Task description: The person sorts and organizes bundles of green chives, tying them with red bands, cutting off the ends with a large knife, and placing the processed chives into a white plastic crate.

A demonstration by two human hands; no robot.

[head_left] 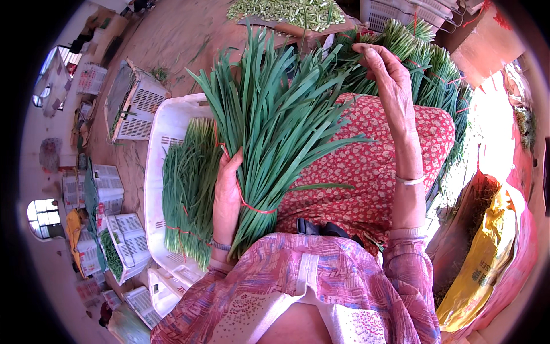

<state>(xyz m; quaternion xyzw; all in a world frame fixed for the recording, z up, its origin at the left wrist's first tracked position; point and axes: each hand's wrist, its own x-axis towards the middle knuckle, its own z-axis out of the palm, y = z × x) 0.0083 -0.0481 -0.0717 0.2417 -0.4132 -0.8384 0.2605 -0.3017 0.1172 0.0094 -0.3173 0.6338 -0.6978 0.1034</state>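
My left hand (228, 186) is wrapped round a thick bunch of garlic chives (286, 123), its long flat green leaves fanning out away from me. A thin red tie (255, 210) circles the lower part of this bunch. Farther off to the right, my right hand (391, 77) is raised with thumb and fingertips drawn together; whether anything thin is pinched there I cannot make out. Below it, a red flowered cloth (366, 155) covers my lap. Close by my left forearm, more tied chives (189, 183) lie in a white plastic crate (153, 160).
Several tied bundles of chives (435, 69) are stacked at the far right. Chopped pale green pieces (286, 12) cover a board at the back. White crates (143, 103) stand along the left. A yellow sack (484, 258) lies at the right.
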